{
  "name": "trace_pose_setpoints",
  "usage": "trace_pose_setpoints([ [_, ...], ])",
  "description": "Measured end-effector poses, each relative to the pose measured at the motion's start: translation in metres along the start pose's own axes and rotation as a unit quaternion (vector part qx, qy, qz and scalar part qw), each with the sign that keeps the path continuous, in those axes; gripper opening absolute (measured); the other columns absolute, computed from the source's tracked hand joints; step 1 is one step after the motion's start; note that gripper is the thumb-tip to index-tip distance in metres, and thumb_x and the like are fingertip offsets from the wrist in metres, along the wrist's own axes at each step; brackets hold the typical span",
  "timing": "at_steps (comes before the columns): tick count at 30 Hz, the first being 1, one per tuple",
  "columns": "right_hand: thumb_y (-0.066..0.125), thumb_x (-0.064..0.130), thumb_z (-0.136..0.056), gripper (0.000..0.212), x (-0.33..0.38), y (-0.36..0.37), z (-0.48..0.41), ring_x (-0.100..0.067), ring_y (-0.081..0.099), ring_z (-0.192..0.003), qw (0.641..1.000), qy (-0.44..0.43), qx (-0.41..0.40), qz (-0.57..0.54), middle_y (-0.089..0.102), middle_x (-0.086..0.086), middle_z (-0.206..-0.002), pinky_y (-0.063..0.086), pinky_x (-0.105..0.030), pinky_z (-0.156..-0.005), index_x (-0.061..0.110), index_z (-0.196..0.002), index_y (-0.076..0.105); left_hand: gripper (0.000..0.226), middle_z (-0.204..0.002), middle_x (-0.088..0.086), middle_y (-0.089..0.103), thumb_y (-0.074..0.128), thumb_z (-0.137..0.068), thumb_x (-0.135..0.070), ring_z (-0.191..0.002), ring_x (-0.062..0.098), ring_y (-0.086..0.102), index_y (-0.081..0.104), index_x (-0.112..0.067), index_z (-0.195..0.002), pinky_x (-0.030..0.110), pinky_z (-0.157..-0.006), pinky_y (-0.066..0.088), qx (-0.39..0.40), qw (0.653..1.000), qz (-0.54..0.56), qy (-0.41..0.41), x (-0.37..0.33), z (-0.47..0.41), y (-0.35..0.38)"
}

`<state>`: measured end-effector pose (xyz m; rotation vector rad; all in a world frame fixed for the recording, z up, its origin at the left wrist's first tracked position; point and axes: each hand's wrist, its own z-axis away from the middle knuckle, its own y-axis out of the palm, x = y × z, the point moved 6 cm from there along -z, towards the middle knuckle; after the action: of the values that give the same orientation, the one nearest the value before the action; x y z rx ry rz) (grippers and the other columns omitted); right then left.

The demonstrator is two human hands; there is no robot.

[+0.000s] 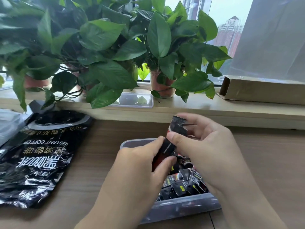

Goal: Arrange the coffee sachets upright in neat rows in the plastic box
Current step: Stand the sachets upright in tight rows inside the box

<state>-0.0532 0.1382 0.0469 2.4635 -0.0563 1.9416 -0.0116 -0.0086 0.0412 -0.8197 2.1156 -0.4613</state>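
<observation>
**Q:** Wooden desk [102, 162] under a window ledge lined with leafy green potted plants [102, 52] — how far along is the sorting?

**A:** Hardly begun, I'd judge. The clear rectangular plastic box [186, 205] sits on the desk near the front edge, and the small black coffee sachets [183, 184] visible in it lie jumbled, tilted every way, overlapping. No upright row can be seen, though both hands hide much of the box's far half. A large black foil instant-coffee bag [41, 156] lies flat and crumpled to the left, well apart from the box. A second clear plastic container [135, 100] rests on the ledge among the plants, and a brown cardboard carton [260, 90] stands further right.

**Q:** And the hands?

**A:** Both hover above the box, raised off the pile. The left hand [140, 166] comes in from below, its grip pinched, thumb against forefinger, on the lower part of a black sachet with red print [166, 150]. The right hand [204, 142] arches over from the right, thumb pressed on that same sachet, while its fingers clasp another black sachet with a crimped top edge [179, 126] held higher.

**Q:** What remains?

**A:** Practically everything: the loose heap must be stood up and lined into rows.
</observation>
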Motion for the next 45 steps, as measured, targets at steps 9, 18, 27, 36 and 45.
trace_pose_setpoints([
  [9,0.072,0.02,-0.087,0.009,-0.003,0.016,0.0,-0.018,0.074,-0.07,0.997,-0.038,-0.016,0.065,0.076,0.0,-0.074,0.062,-0.042,-0.07,0.028,-0.087,0.077,0.031,-0.073,-0.015,0.074,0.067,-0.089,-0.043,-0.065,0.002,0.068,0.073,-0.033,-0.117,0.015,-0.06,0.048,0.002,0.998,-0.03,-0.06,0.009,0.0,0.002],
  [18,0.059,0.018,-0.096,0.028,0.002,0.015,-0.011,0.002,0.061,-0.105,0.878,-0.163,0.121,0.434,0.071,0.015,-0.115,0.043,-0.008,-0.094,0.029,-0.119,0.071,0.008,-0.078,-0.007,0.08,0.068,-0.09,-0.025,-0.077,0.012,0.078,0.073,-0.023,-0.083,0.047,-0.088,0.058,-0.122,0.932,0.23,-0.251,0.059,0.004,-0.027],
  [27,0.064,0.022,-0.092,0.041,-0.043,0.049,-0.008,-0.018,0.059,-0.119,0.755,-0.066,0.313,0.573,0.064,0.007,-0.129,0.05,-0.034,-0.1,0.033,-0.132,0.06,0.012,-0.077,-0.009,0.079,0.066,-0.092,-0.025,-0.08,0.007,0.077,0.07,-0.026,-0.081,0.047,-0.089,0.057,-0.132,0.93,0.233,-0.254,0.056,0.004,-0.023],
  [36,0.067,0.023,-0.09,0.012,-0.042,0.048,-0.007,-0.01,0.042,-0.101,0.751,-0.107,0.31,0.574,0.059,0.01,-0.108,0.044,-0.029,-0.092,0.028,-0.101,0.069,0.009,-0.077,-0.01,0.079,0.067,-0.092,-0.024,-0.079,0.005,0.077,0.07,-0.025,-0.083,0.045,-0.089,0.058,-0.126,0.93,0.228,-0.258,0.054,0.004,-0.024],
  [45,0.078,0.017,-0.081,0.012,0.012,0.015,-0.005,-0.003,0.067,-0.066,0.903,-0.124,0.18,0.37,0.073,0.013,-0.072,0.056,-0.023,-0.068,0.027,-0.081,0.074,0.006,-0.081,-0.005,0.08,0.07,-0.089,-0.022,-0.084,0.014,0.078,0.073,-0.023,-0.085,0.048,-0.093,0.056,-0.127,0.925,0.251,-0.256,0.057,0.003,-0.026],
])
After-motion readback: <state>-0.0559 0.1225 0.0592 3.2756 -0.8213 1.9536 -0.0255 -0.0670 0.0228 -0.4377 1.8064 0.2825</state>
